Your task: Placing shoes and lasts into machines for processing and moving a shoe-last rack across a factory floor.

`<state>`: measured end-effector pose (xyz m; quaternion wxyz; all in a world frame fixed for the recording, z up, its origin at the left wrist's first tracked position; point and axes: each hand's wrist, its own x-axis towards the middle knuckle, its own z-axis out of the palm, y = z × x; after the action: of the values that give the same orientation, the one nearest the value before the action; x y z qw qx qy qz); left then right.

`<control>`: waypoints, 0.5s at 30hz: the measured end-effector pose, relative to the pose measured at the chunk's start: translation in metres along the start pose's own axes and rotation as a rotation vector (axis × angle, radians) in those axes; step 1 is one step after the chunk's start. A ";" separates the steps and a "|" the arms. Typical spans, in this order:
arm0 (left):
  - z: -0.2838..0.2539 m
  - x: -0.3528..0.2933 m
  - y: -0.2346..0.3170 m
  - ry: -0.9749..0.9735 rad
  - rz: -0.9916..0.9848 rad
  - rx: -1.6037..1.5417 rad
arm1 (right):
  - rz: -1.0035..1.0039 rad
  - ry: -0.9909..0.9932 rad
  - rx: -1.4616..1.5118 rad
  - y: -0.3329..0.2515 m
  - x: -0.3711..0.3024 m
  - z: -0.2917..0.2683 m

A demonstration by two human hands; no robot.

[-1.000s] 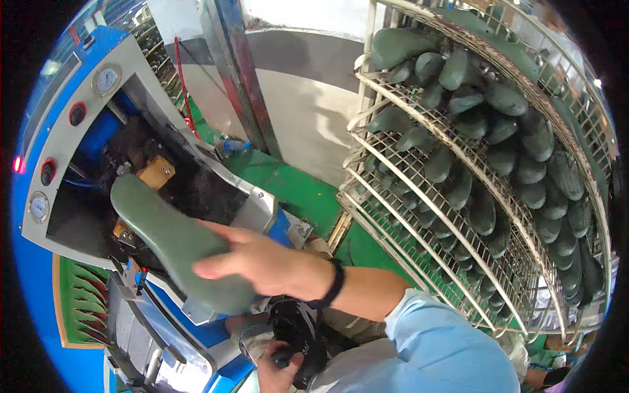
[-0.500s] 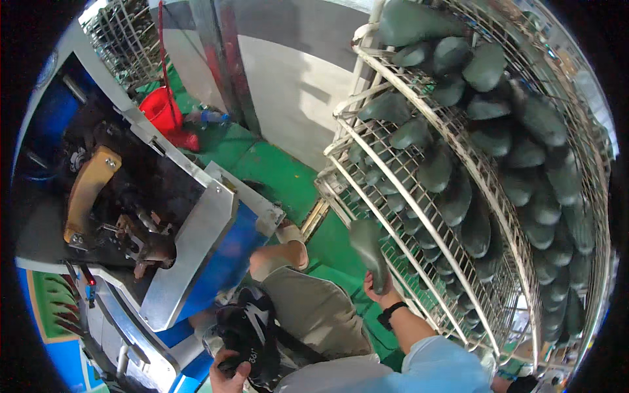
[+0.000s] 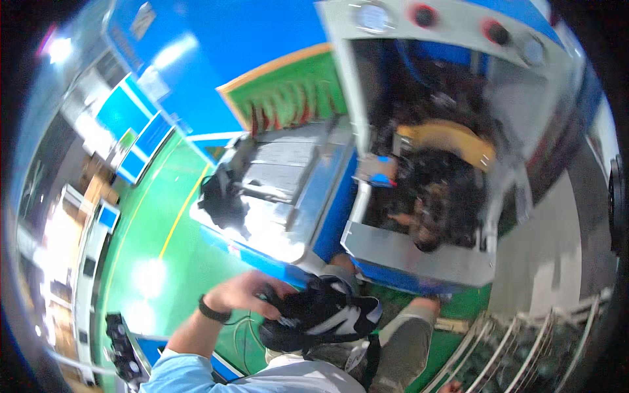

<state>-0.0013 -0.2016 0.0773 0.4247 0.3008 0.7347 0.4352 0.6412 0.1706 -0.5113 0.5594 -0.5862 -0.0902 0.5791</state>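
From the head camera, the landmark is an open-fronted grey-and-blue machine (image 3: 419, 255) with round gauges (image 3: 373, 18) and red-ringed knobs (image 3: 424, 16) along its top. Inside its dark cavity sits a curved yellow-tan pad (image 3: 452, 141).

Below and to the left of the machine, at the person's lap, is a black bag (image 3: 318, 321) with white-and-grey markings. The person's left hand (image 3: 252, 291), banded at the wrist, is clamped on the bag's near-left edge, thumb and fingers bent over it. Below the machine, at the lower edge, a sliver of skin seems to be the right hand (image 3: 451, 388), well apart from the left; whether it grips anything cannot be told.

A white wire rack (image 3: 538, 337) of blurred dark forms stands below and right of the machine; a grey-topped bench (image 3: 278, 164) adjoins its left side.
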 end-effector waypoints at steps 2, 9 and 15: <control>-0.038 -0.029 -0.010 0.223 0.057 -0.273 | -0.423 -0.087 -0.987 0.002 -0.042 0.011; -0.169 -0.058 -0.016 0.650 0.049 0.512 | 0.076 -0.456 -0.735 -0.064 -0.196 0.154; -0.261 0.014 -0.100 0.771 -0.405 1.065 | 0.060 -0.466 -0.792 -0.093 -0.263 0.240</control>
<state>-0.2462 -0.3342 0.0504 -0.0001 0.1489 0.9889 0.0027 0.4227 0.1384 -0.2174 0.2400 -0.6114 -0.4107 0.6323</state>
